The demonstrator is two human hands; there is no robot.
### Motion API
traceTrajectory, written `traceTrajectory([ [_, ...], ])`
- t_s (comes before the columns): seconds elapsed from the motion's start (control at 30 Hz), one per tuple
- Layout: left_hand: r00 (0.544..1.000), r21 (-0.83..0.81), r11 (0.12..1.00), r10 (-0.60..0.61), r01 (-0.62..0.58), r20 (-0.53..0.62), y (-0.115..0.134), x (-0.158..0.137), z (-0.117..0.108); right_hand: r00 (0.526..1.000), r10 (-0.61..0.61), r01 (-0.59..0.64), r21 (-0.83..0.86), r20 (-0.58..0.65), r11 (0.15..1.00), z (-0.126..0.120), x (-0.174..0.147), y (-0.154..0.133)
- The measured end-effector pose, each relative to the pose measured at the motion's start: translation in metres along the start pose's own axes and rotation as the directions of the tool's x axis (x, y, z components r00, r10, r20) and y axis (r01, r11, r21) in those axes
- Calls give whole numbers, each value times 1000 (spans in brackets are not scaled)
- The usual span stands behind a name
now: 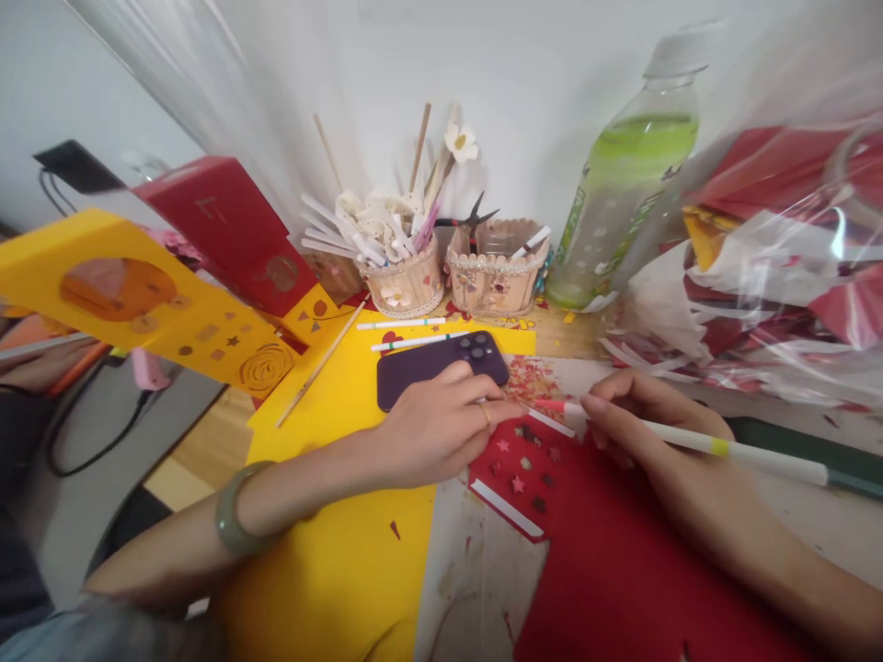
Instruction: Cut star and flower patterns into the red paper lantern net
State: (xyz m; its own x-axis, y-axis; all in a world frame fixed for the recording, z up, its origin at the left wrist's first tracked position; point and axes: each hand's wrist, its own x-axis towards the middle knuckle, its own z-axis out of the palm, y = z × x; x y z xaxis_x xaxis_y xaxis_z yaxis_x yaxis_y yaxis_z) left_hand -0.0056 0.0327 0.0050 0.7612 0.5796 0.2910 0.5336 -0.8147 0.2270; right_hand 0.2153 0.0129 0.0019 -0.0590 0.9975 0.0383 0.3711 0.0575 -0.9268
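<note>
Red paper (613, 561) with small star shapes (518, 485) lies right of a yellow sheet (345, 552), its upper part between two hands. The right hand (690, 492) pinches a white pen (680, 435) with a reddish tip; the left hand (438, 425) lies palm down by the paper's edge, though whether it grips anything cannot be told. Beyond are a purple phone (434, 368), decorated baskets (406, 283) and a bottle (613, 193).
</note>
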Motion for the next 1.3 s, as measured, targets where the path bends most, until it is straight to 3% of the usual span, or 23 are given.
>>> traceTrajectory([
  [0.13, 999, -21, 1000, 17, -16, 52, -2, 11, 7, 998, 49, -47, 48, -43, 998, -3, -2, 2],
  [0.3, 996, -111, 992, 52, -60, -75, -9, 9, 10, 998, -43, 42, -5, -50, 999, -3, -3, -1],
  [0.47, 977, 8, 984, 175, -176, -125, -14, 5, 9, 969, -213, 231, -161, 122, 960, -1, -5, 1],
  [0.73, 968, 43, 977, 214, -210, -132, -15, 2, 8, 926, -234, 301, -206, 296, 931, 3, -5, 5],
  [1.0, 964, 75, 978, 204, -193, -169, -15, 2, 11, 974, -110, 157, -245, 196, 957, 3, -7, -3],
  [1.3, 951, 166, 965, 236, -204, -198, -13, 8, 14, 964, -195, 236, -238, 183, 942, 3, -4, 4],
])
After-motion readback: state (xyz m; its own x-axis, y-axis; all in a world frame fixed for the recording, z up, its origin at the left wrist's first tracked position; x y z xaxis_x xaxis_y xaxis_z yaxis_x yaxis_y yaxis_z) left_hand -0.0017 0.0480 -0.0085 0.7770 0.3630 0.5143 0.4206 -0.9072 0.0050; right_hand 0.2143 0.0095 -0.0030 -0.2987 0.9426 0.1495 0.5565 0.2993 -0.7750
